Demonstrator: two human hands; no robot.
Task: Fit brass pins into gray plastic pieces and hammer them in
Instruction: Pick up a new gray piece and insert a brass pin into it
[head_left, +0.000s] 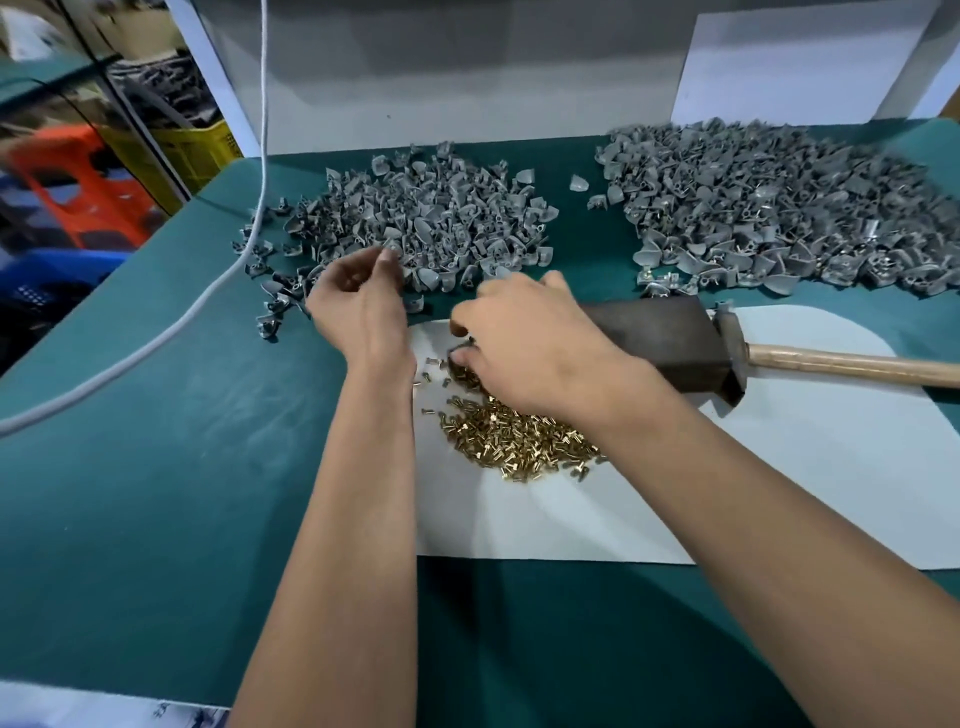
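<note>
Head view: hammer (810, 358) near table edge (935, 291)

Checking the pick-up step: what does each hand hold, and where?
Left hand pinches something at the left gray pile; which part is unclear. Right hand fingertips dig into the brass pins.

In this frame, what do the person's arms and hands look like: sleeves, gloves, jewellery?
Both forearms are bare up to the frame's edge, no sleeves showing. The left hand and right hand wear no gloves. No watch, bracelet or ring shows on either.
</note>
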